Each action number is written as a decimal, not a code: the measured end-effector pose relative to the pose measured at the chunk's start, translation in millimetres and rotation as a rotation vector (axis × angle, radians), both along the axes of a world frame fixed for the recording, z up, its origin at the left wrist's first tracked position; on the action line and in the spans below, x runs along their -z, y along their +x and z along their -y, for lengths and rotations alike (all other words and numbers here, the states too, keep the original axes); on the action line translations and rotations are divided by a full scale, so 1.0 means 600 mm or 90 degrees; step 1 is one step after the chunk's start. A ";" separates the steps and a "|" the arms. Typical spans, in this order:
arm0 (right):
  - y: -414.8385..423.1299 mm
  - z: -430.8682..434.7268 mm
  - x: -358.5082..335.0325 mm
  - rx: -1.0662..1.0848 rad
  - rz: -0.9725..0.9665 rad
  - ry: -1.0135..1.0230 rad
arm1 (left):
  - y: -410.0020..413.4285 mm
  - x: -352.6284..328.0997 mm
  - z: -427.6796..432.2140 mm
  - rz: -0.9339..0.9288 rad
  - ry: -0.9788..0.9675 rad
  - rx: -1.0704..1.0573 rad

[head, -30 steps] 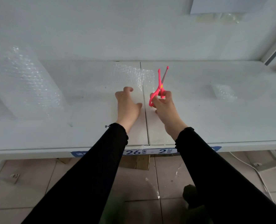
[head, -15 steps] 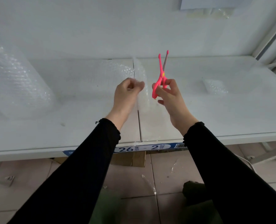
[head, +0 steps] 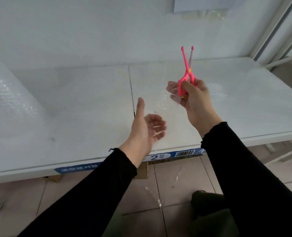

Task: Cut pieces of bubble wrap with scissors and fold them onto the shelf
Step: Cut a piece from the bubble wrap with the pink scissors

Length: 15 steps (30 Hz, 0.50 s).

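We see the scissors (head: 187, 69) held up in the right hand (head: 192, 101), above the right half of the shelf (head: 83, 103). Their long axis runs nearly upright, tips pointing up and a little away from us toward the wall (head: 90, 28), blades parted in a narrow V. The right fingers (head: 177, 98) are wrapped around the pink handles, and a clear scrap of wrap (head: 171, 86) seems to lie across the fingertips; it is too faint for us to tell whether it is pinched or only resting there.

The left hand (head: 146, 127) hangs lower and nearer the front edge, palm turned inward, thumb up, fingers loosely curled and blurred, gripping nothing we can make out.

The shelf is wide and mostly bare between the hands and the wall. A seam (head: 131, 93) runs front to back just left of the scissors. At far left stands a roll (head: 6, 93) of bubble wrap, well apart from both hands. A small pile (head: 216, 89) of wrap lies on the shelf just beyond the right hand. The front edge carries a blue label (head: 167, 156). Below it the tiled floor (head: 176, 183) shows thin plastic scraps.
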State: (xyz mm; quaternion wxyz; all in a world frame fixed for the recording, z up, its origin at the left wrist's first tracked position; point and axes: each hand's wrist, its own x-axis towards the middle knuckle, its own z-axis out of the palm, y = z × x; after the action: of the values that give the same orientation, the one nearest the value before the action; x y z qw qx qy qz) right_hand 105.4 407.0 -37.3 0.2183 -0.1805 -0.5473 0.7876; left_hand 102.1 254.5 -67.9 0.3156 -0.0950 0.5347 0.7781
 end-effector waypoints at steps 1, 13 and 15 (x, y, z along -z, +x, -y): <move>0.001 -0.004 -0.005 -0.016 -0.005 -0.004 | 0.001 -0.001 -0.004 0.023 0.059 0.047; 0.007 -0.030 -0.013 -0.140 -0.103 -0.223 | -0.076 -0.052 0.001 -0.150 0.289 0.126; 0.013 -0.032 -0.011 -0.132 -0.093 -0.228 | -0.087 -0.062 0.011 -0.224 0.305 0.104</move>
State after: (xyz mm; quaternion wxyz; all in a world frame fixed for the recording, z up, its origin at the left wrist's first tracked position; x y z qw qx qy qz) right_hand 113.1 425.9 -30.6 0.1395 -0.1017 -0.3968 0.9015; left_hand 49.7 247.9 -30.7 0.2928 0.1620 0.3882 0.8587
